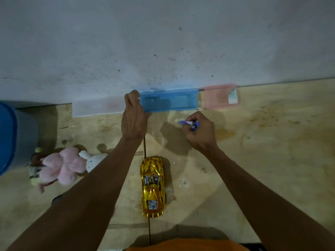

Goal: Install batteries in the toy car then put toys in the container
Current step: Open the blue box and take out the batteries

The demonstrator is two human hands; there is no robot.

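Three trays (168, 102) are lined up along the wall (163, 42) at the back of the desk (272, 160); the toy car (153, 187) is placed in front of them. The plush toys (63, 167) are set left of the car, beside a bin (10, 138) at the left edge.

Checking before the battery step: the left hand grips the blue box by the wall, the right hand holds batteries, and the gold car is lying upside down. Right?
Not quite. The head view shows the gold car upright on its wheels, roof up. The rest holds: the left hand grips the blue box by the wall, and the right hand holds batteries.
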